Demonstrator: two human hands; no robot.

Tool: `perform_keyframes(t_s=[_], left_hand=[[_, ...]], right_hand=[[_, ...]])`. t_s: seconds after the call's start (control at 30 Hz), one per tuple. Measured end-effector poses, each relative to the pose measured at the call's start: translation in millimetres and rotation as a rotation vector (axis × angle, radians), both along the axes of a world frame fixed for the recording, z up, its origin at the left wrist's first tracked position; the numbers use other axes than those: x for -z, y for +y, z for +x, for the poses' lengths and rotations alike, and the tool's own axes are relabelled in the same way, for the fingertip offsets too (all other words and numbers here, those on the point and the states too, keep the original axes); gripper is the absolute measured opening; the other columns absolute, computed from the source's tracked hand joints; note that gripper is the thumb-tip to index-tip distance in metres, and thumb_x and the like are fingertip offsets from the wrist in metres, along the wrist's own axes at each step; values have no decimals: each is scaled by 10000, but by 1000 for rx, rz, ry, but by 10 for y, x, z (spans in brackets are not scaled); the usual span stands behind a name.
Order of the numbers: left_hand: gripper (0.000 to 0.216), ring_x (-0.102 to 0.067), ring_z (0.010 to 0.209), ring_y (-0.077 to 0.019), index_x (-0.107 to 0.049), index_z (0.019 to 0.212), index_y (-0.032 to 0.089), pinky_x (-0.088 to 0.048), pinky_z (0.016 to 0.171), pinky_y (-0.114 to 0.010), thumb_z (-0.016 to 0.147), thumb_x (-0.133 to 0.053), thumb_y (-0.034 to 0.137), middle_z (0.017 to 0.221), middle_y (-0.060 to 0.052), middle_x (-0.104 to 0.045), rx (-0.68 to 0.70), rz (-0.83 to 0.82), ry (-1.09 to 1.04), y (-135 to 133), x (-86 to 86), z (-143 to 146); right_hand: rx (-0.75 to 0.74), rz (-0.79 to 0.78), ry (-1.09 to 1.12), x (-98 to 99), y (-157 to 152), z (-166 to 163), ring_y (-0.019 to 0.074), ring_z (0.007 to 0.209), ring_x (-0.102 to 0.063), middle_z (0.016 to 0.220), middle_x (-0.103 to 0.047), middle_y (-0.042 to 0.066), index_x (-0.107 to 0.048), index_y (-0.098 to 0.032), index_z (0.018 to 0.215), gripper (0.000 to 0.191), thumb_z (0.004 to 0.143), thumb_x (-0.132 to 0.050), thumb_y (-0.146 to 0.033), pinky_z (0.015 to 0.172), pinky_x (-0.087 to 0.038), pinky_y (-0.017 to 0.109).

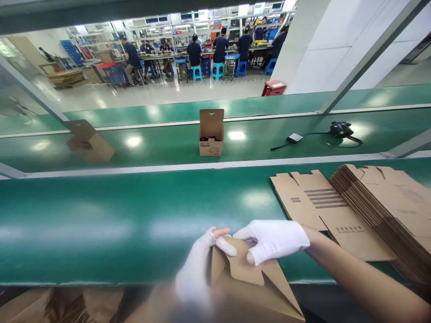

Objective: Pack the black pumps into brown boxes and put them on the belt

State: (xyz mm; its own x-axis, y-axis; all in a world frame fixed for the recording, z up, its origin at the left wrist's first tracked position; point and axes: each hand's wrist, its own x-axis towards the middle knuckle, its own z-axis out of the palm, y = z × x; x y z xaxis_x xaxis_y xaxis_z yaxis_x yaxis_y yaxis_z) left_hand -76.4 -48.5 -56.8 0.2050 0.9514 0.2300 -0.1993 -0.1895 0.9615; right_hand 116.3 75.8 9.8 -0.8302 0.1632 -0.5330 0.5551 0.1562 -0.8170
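Observation:
Both my hands wear white gloves with bare fingertips. My left hand [198, 264] grips the left side of a small brown cardboard box [249, 287] at the near edge of the green surface [134, 211]. My right hand [269, 240] pinches the box's top flaps from the right, thumb and fingers pressed on the cardboard. The box is partly folded, flaps angled inward.
A fanned stack of flat box blanks [370, 206] lies at the right. On the green conveyor belt [161, 143] behind stand an upright open box [211, 132], a blurred box [89, 141] at left, and a black scanner with cable [340, 130]. Seated people work far behind.

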Motion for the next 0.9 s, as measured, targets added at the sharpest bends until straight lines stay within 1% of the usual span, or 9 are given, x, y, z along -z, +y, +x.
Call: perform_keyframes(t_s=[0.1, 0.23, 0.43, 0.5, 0.6, 0.67, 0.73, 0.8, 0.9], left_hand=[[825, -533, 908, -277, -424, 1287, 230, -318, 952, -493, 631, -600, 698, 928, -67, -578, 2, 37, 46, 12, -36, -37], [938, -528, 845, -256, -418, 1294, 193, -340, 915, -470, 553, -627, 730, 867, -54, -559, -19, 29, 35, 17, 6, -30], [932, -522, 917, -278, -364, 1335, 193, -355, 917, -467, 591, -650, 675, 952, -80, -539, 11, 108, -55, 115, 19, -100], [876, -511, 979, -294, -377, 1329, 175, -345, 951, -462, 644, -615, 669, 958, -85, -545, -48, 108, -54, 242, -35, -222], [683, -516, 1009, -278, -490, 1214, 167, -378, 950, -418, 710, -583, 618, 968, -73, -576, -281, -107, -168, 531, -113, -459], [532, -560, 932, -246, -554, 1102, 168, -442, 876, -387, 754, -543, 570, 957, -63, -605, -384, -358, -374, 745, -147, -595], [514, -594, 849, -234, -587, 1038, 143, -483, 806, -379, 793, -459, 576, 931, -82, -637, -368, -563, -570, 935, -156, -673], [563, -613, 845, -241, -606, 1021, 116, -495, 805, -380, 814, -396, 595, 928, -111, -658, -339, -633, -665, 1074, -123, -681], [567, -611, 950, -261, -610, 1045, 119, -477, 879, -400, 828, -399, 599, 1011, -122, -662, -402, -587, -616, 1163, 9, -615]], right_hand=[[-55, 255, -219, -198, -98, -250, 134, 561, -523, 656, -594, -27, -638, -182, 800, 416, 628, -671, -560, 474, -349, 218], [-110, 543, -362, -227, -244, -417, 132, 420, -447, 489, -495, -16, -607, -176, 661, 330, 623, -622, -504, 404, -265, 229], [-53, 701, -268, -248, -246, -274, 177, 503, -558, 613, -611, -2, -622, -211, 844, 267, 698, -595, -433, 421, -311, 238], [36, 916, -107, -347, -245, -145, 199, 661, -622, 809, -672, 23, -597, -222, 1024, 282, 788, -539, -365, 515, -420, 268], [150, 1369, 222, -497, -343, 3, 241, 1020, -581, 1174, -599, 109, -477, -169, 1259, 396, 888, -439, -305, 805, -480, 363], [29, 1528, 391, -518, -465, 14, 262, 1147, -503, 1267, -539, 118, -478, -156, 1273, 412, 900, -431, -324, 906, -454, 398], [-183, 1598, 452, -445, -581, -40, 262, 1161, -491, 1259, -551, 76, -547, -196, 1202, 340, 895, -419, -269, 916, -458, 407], [-301, 1681, 448, -312, -642, -110, 252, 1127, -520, 1221, -579, 62, -580, -200, 1154, 334, 871, -409, -160, 887, -476, 408], [-287, 1808, 535, -159, -578, -152, 268, 1083, -556, 1141, -622, 114, -596, -125, 1105, 308, 841, -443, -83, 864, -479, 427]])
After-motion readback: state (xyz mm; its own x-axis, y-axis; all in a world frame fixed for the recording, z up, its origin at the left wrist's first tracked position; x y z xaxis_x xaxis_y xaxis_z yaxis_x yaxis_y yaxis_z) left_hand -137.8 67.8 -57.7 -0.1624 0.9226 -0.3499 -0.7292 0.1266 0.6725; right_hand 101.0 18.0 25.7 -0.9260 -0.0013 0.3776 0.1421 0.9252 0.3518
